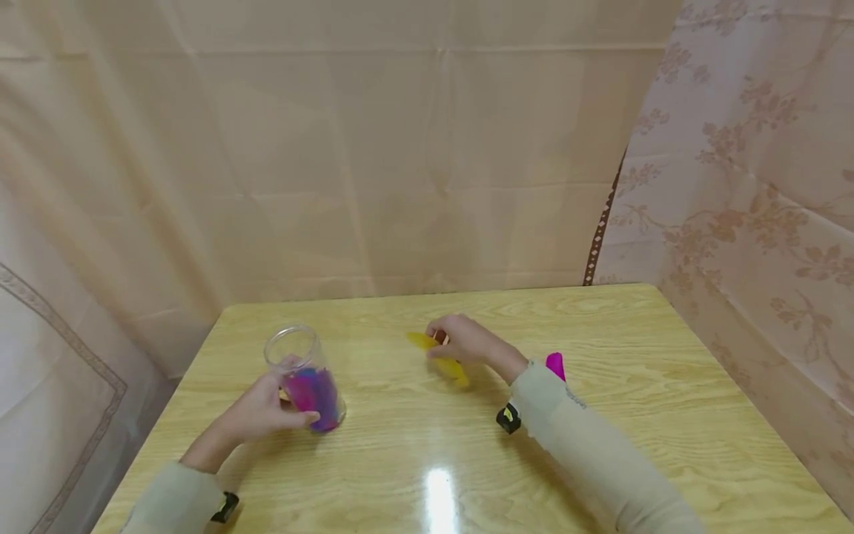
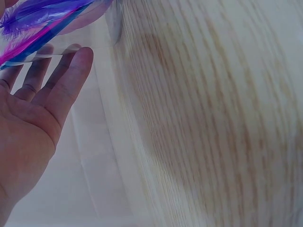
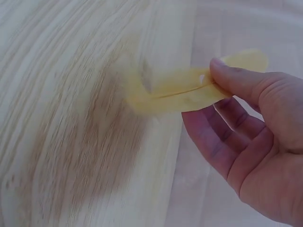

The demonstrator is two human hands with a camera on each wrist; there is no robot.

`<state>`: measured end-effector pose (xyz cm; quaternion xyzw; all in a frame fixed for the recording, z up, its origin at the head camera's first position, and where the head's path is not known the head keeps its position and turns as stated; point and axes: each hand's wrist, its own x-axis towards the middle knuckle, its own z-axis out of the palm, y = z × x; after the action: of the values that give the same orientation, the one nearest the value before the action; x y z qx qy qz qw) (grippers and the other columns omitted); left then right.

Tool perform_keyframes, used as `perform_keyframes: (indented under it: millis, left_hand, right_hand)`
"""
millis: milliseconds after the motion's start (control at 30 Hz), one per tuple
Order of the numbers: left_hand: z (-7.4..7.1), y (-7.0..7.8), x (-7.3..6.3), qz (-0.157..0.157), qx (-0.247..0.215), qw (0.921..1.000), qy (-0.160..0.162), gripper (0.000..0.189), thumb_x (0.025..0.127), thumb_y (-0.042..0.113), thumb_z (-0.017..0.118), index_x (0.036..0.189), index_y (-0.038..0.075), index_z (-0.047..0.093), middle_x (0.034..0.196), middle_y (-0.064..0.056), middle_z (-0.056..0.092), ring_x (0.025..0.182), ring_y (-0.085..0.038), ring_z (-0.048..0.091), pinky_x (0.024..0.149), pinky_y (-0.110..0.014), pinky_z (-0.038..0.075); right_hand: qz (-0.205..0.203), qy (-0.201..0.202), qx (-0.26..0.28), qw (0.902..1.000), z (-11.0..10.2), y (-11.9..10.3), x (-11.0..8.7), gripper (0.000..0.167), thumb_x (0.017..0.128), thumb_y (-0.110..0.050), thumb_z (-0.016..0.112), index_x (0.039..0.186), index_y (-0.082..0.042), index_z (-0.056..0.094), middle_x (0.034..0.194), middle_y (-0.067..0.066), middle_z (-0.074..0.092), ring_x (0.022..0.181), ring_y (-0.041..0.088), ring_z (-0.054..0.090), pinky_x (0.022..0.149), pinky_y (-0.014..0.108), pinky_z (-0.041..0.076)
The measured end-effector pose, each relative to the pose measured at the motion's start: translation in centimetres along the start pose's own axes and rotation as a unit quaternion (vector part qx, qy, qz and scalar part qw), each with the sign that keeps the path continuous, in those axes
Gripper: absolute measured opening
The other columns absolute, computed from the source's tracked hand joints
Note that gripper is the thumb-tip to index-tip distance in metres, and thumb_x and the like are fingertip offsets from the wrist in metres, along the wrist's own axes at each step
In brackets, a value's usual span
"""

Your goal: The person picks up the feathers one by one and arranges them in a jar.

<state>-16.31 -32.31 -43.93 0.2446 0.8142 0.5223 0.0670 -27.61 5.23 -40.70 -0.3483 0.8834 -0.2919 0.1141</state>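
At the left of the table, my left hand (image 1: 267, 406) grips a clear cylindrical jar (image 1: 293, 343) from its near side, thumb and fingers around the wall. Inside the jar are purple, pink and blue feathers (image 1: 313, 397), also in the left wrist view. Near the table's middle, my right hand (image 1: 467, 341) pinches a yellow feather (image 1: 451, 369) between thumb and fingers. The right wrist view shows this yellow feather (image 3: 175, 90) held across the fingertips, its fluffy end over the table. A magenta feather (image 1: 555, 365) lies on the table just beyond the right sleeve, which partly hides it.
The wood-grain table (image 1: 373, 475) reflects a bright light near its front. Beige cloth (image 1: 400, 148) hangs behind its back edge, with a flowered curtain (image 1: 754, 208) on the right side. Each wrist wears a small black camera (image 1: 508, 417).
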Motion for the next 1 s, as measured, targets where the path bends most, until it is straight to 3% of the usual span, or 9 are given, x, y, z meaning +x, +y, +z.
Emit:
perform_keyframes:
  millis: [200, 300, 633, 1000]
  left_hand:
    - [0.3, -0.3, 0.1, -0.012, 0.006, 0.9999, 0.006, 0.061, 0.08, 0.006, 0.085, 0.134, 0.007, 0.055, 0.132, -0.016, 0.045, 0.111, -0.028, 0.062, 0.079, -0.036, 0.061]
    - [0.3, -0.3, 0.3, -0.015, 0.014, 0.9997, 0.009, 0.063, 0.08, 0.007, 0.086, 0.134, 0.006, 0.054, 0.132, -0.015, 0.048, 0.11, -0.027, 0.063, 0.079, -0.035, 0.061]
    - [0.1, -0.3, 0.2, -0.01, 0.012, 0.9999, 0.004, 0.061, 0.079, 0.006, 0.086, 0.132, 0.006, 0.056, 0.133, -0.017, 0.045, 0.111, -0.029, 0.063, 0.079, -0.035, 0.061]
    - [0.0, -0.3, 0.0, -0.007, 0.006, 0.9999, 0.004, 0.057, 0.08, 0.005, 0.085, 0.131, 0.007, 0.058, 0.132, -0.017, 0.045, 0.111, -0.031, 0.063, 0.079, -0.035, 0.061]
  right_hand:
    - [0.015, -0.003, 0.056, 0.9983, 0.2, -0.5, 0.3, 0.023, 0.094, -0.017, 0.075, 0.113, -0.005, 0.066, 0.099, 0.005, 0.067, 0.073, 0.016, 0.062, 0.059, 0.027, 0.055]
    - [0.014, 0.0, 0.081, 0.9967, 0.1, -0.8, 0.4, 0.022, 0.094, -0.016, 0.075, 0.111, -0.005, 0.066, 0.095, 0.005, 0.066, 0.064, 0.02, 0.061, 0.054, 0.027, 0.054]
    - [0.008, -0.003, 0.119, 0.9928, 0.1, -1.7, 0.8, 0.011, 0.094, -0.017, 0.075, 0.101, -0.01, 0.069, 0.088, 0.0, 0.065, 0.071, 0.014, 0.062, 0.059, 0.036, 0.059]
    - [-0.022, -0.009, 0.152, 0.9881, -1.1, -3.6, 1.9, 0.014, 0.095, -0.016, 0.074, 0.104, -0.008, 0.068, 0.088, 0.003, 0.066, 0.075, 0.016, 0.067, 0.063, 0.039, 0.061]
